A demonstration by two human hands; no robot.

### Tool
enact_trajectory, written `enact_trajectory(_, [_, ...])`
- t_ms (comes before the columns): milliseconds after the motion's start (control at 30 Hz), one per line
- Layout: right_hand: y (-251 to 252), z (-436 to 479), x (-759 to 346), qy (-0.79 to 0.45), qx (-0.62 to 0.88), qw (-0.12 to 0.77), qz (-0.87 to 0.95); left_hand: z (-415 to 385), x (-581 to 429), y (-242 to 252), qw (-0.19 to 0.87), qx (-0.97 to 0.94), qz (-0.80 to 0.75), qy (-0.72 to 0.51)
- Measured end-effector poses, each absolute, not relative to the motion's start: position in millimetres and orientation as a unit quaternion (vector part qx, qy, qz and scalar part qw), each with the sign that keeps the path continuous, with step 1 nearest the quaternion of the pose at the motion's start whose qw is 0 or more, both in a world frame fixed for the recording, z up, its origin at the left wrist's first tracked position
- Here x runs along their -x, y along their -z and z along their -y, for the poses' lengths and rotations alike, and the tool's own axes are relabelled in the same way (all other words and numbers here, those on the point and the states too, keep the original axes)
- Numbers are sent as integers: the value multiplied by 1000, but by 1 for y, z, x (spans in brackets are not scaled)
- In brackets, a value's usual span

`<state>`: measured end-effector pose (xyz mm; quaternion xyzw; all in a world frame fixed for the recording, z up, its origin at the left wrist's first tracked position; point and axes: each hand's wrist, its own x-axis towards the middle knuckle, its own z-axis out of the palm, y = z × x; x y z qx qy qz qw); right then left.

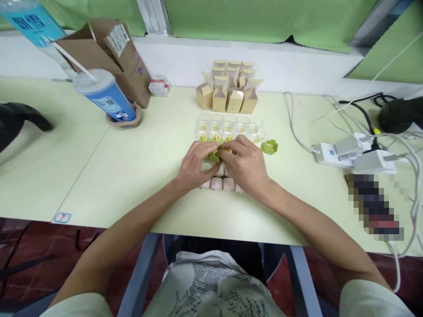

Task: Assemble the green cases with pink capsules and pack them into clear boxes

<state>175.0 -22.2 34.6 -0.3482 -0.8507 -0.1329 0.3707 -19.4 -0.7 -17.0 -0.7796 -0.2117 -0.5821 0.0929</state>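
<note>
My left hand [195,164] and my right hand [248,166] meet at the middle of the table, fingers closed around a small green petal-shaped plastic piece [216,155]. Its details are partly covered by my fingers. Below the hands sit rows of pale pink rounded pieces [216,183], some hidden under my palms. Just beyond my fingertips stand rows of clear plastic cups [229,124] with yellow bits inside. More green pieces lie along their near side, mostly covered. One loose green piece [270,147] rests to the right of my right hand.
Several small open cardboard boxes [235,100] stand behind the clear cups. At left are a blue drink cup [114,99] in a holder, a large carton [128,66] and a bottle [36,26]. A power strip [333,155] with tangled cables and a pixelated object [375,207] occupy the right.
</note>
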Motion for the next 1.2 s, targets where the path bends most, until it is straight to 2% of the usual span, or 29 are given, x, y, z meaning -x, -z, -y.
enact_trajectory(133, [-29,21,-175,39,370,386,844,2,18,17,97,773,209,591])
enact_trajectory(333, [-22,23,-170,92,387,380,835,3,18,20,94,774,224,585])
enact_trajectory(567, [-36,15,-180,-110,295,447,837,-1,25,16,78,749,284,593])
enact_trajectory(733, [-46,12,-185,-147,361,509,767,2,23,14,48,756,257,601])
enact_trajectory(800, [-45,9,-186,-217,395,500,740,4,22,14,35,760,248,600])
enact_trajectory(967, [-39,3,-184,-513,355,443,644,5,22,18,33,771,250,585])
enact_trajectory(1033, [-39,3,-185,-561,334,436,619,4,22,19,34,772,246,586])
enact_trajectory(1200, [-40,2,-188,-592,319,419,610,2,23,19,34,773,246,583])
